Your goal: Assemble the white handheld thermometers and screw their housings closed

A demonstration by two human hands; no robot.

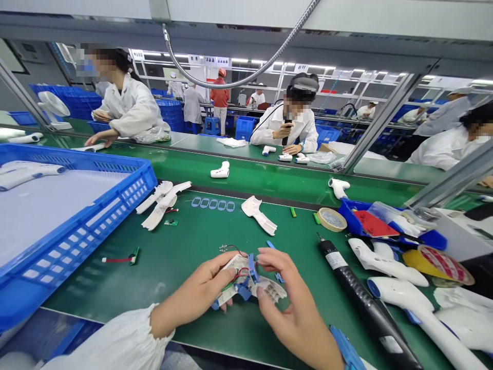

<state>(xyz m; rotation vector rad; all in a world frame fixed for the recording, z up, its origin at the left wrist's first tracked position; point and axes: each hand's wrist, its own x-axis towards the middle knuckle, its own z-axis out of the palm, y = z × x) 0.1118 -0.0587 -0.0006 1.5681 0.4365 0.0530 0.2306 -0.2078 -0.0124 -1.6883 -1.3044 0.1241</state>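
Observation:
My left hand is closed around an opened white thermometer-gun housing, held just above the green bench. Inside it are red wires, a bit of green circuit board and blue plastic parts. My right hand curls around the other side, its thumb against the white shell and its fingertips by an upright blue part; the exact grip is partly hidden. A small metal-ended wire sticks out beyond the housing. Small blue pieces lie just behind my right fingers.
A blue crate stands at left. Beyond my hands lie white shell halves, blue rings and a circuit board with red lead. A black electric screwdriver, tape roll and housings lie right. Co-workers sit across the green belt.

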